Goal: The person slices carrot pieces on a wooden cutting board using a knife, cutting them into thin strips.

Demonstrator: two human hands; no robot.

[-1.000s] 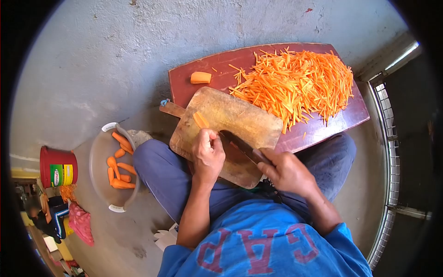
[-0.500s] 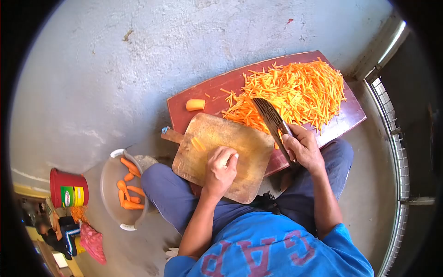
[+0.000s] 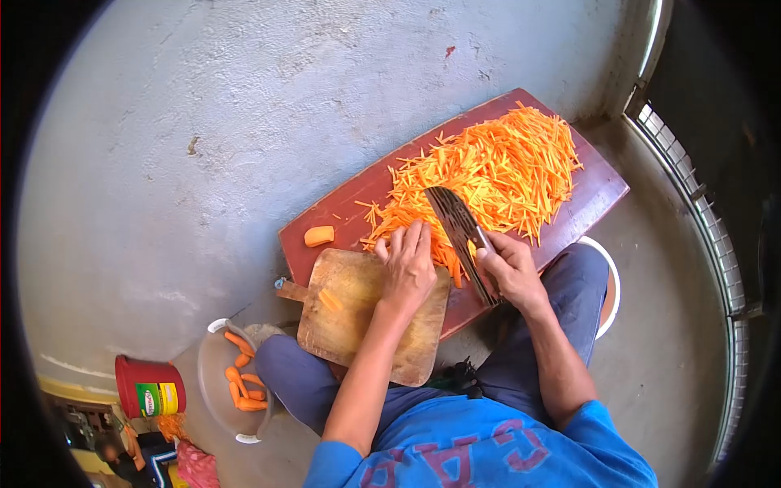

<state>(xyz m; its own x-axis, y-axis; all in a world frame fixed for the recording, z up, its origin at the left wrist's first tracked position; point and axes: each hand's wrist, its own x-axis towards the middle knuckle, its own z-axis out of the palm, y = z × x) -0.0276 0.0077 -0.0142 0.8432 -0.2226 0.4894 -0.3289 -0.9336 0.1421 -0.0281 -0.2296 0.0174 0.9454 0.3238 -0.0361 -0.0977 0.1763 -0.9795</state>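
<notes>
My right hand [image 3: 512, 270] is closed around the handle of a broad dark-bladed knife [image 3: 452, 218], its blade slanting up beside the shredded carrots. A large heap of carrot strips [image 3: 508, 163] covers much of a low red table [image 3: 598, 185]. At the heap's near edge, my left hand [image 3: 409, 270] has its fingers stretched out over the strips, palm down. Beneath that hand lies a wooden cutting board [image 3: 332, 343], partly hidden by my forearm. A few carrot slices [image 3: 330, 299] rest on the board. One thick carrot chunk [image 3: 319, 236] sits on the table's left end.
A clear tub [image 3: 210, 389] with several whole carrots stands at my left, near a red bucket [image 3: 128, 382]. Another person [image 3: 154, 457] sits by a pink sack [image 3: 198, 466]. A white-rimmed container [image 3: 612, 276] is beside my right knee. Wall ahead, metal grille [image 3: 706, 220] at right.
My left hand has moved from a curled pose over the board forward to the carrot heap, and its fingers have straightened. The knife stays in my right hand. The view has shifted slightly.
</notes>
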